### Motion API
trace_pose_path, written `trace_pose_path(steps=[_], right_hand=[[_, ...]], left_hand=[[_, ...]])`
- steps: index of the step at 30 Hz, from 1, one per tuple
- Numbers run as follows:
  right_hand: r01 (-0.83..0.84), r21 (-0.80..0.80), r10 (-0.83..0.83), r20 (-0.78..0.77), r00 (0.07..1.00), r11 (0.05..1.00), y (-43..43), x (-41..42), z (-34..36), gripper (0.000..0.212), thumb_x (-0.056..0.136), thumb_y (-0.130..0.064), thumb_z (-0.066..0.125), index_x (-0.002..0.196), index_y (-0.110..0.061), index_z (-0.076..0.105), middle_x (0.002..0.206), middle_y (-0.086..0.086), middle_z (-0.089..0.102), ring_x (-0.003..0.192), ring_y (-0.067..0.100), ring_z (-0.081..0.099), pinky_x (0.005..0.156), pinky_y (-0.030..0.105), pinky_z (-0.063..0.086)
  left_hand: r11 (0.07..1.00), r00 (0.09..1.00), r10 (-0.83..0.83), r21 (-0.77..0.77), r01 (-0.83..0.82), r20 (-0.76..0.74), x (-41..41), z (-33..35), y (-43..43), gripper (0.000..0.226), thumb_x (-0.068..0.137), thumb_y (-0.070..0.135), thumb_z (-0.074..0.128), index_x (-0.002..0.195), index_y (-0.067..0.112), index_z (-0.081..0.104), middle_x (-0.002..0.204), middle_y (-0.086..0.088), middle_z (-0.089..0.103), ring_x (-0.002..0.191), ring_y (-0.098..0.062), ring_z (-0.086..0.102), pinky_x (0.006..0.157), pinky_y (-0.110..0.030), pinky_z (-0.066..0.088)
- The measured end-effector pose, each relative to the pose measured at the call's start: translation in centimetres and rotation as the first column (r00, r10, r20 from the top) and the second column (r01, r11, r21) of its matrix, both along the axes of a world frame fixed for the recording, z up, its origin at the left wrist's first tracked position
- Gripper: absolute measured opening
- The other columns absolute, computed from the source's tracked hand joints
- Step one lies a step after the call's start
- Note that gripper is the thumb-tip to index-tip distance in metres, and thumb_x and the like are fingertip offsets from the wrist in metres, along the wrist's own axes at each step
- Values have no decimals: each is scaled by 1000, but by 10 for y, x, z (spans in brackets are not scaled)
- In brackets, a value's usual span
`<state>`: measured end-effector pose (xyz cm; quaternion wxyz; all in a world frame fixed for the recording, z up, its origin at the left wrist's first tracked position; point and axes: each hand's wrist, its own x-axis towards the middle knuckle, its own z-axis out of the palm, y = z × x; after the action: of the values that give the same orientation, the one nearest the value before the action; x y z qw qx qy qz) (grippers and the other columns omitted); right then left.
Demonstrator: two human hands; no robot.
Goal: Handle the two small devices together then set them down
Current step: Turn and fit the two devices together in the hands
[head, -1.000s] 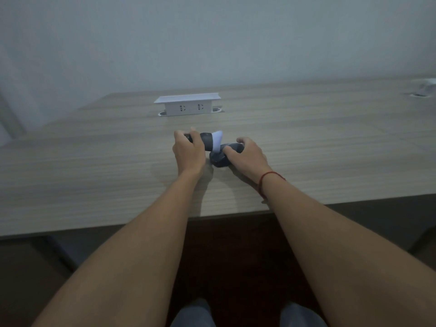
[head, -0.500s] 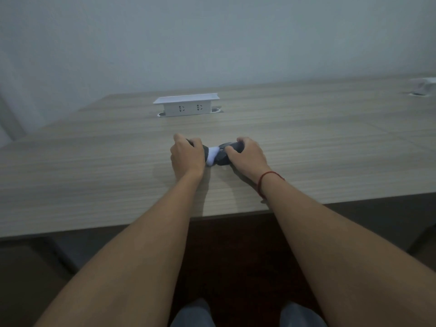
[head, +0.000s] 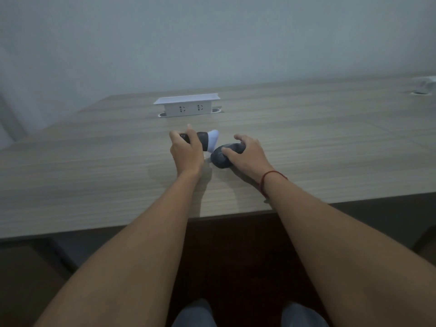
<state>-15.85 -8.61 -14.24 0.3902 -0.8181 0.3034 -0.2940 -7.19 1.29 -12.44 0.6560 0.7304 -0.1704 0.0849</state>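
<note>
The person sits at a wooden table (head: 94, 175) with both bare forearms stretched out over its near edge. The left hand (head: 186, 149) is wrapped around a dark device with a white end (head: 207, 140), fingers curled over its top; the white end pokes out to the right of the hand and looks blurred. Whether this device rests on the tabletop or is held just above it cannot be told from here. The right hand (head: 246, 153) is clamped on a second dark rounded device (head: 220, 156), thumb on its near side and fingers arched over the far side. That device sits low against the table, its rounded end pointing left toward the other one. The two devices lie just beside each other near the middle of the table, the white end of the left one close to the dark one's rounded end; contact between them cannot be made out. A red string bracelet (head: 271, 178) circles the right wrist. Farther back on the table, a white pop-up power socket box (head: 187, 107) stands raised, showing two outlets on its near face. At the far right edge a small pale object (head: 424, 84) sits on the table, too blurred to name.
</note>
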Motion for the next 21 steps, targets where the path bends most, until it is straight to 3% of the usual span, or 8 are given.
trace_pose_path(steps=[2, 6, 12, 16, 18, 21], right_hand=[[-54, 48, 53, 30, 998, 997, 0, -2, 0, 70, 81, -36, 67, 142, -18, 38, 146, 7, 41, 132, 23, 41, 107, 40, 39], [-48, 35, 48, 13, 999, 998, 1, -3, -1, 76, 80, -39, 66, 144, -13, 33, 149, 7, 38, 136, 24, 37, 109, 41, 36], [15, -88, -17, -15, 1000, 996, 1, 0, -3, 59, 81, -43, 63, 130, -13, 49, 132, 8, 47, 124, 24, 44, 104, 41, 41], [-41, -34, 40, -6, 999, 999, 0, 0, -2, 58, 87, -37, 58, 137, -10, 45, 139, 10, 48, 126, 23, 47, 105, 38, 40], [-51, -30, 50, -8, 999, 998, 0, 0, -2, 57, 89, -35, 56, 138, -10, 43, 140, 10, 48, 127, 24, 46, 106, 37, 39], [-68, -19, 68, -16, 998, 998, 0, 0, -1, 56, 89, -32, 54, 139, -11, 43, 141, 9, 49, 127, 23, 48, 107, 39, 39]], left_hand=[[999, 999, -42, 24, 43, -22, -1, -1, 0, 24, 97, 33, 47, 96, 10, 40, 94, -4, 51, 82, -17, 49, 60, -20, 35], [998, 999, -17, 68, 20, -39, 2, -5, 0, 14, 95, 21, 48, 96, 10, 40, 97, -6, 51, 85, -20, 48, 71, -25, 35], [998, 996, -2, -61, -3, -86, 6, -2, 1, 10, 93, 20, 48, 93, 10, 45, 92, -4, 53, 84, -20, 49, 72, -25, 36], [998, 1000, -15, 62, 16, -16, 5, -6, -1, 11, 92, 18, 50, 91, 10, 44, 89, -3, 52, 81, -19, 48, 68, -21, 33], [999, 999, -6, 42, 5, 40, 5, -7, 0, 10, 92, 16, 49, 90, 10, 42, 80, 1, 50, 77, -19, 49, 67, -23, 38], [998, 985, -64, 7, 64, 162, 1, -4, -1, 7, 92, 13, 49, 91, 9, 42, 74, 2, 51, 67, -12, 49, 54, -6, 39]])
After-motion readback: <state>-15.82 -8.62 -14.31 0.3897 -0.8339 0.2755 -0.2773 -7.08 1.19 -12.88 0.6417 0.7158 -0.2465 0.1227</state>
